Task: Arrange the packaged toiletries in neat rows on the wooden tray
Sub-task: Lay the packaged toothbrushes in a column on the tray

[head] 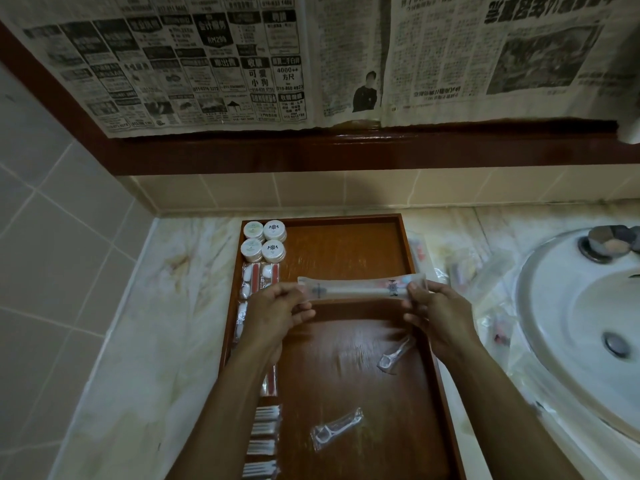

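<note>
A long clear packet holding a toothbrush (356,289) hangs crosswise above the wooden tray (346,244). My left hand (277,311) pinches its left end and my right hand (438,311) pinches its right end. Along the tray's left side lie several round white lidded pots (265,240), packets of cotton pads and buds (258,277) and several small white packets (265,434) near the front. Two wrapped floss picks lie loose on the tray, one (394,355) at centre right and one (337,427) lower down.
More clear packets (460,268) are scattered on the marble counter between the tray and the white sink (561,306) at right. A tiled wall stands at left, and newspaper (311,60) hangs over a dark wooden ledge behind.
</note>
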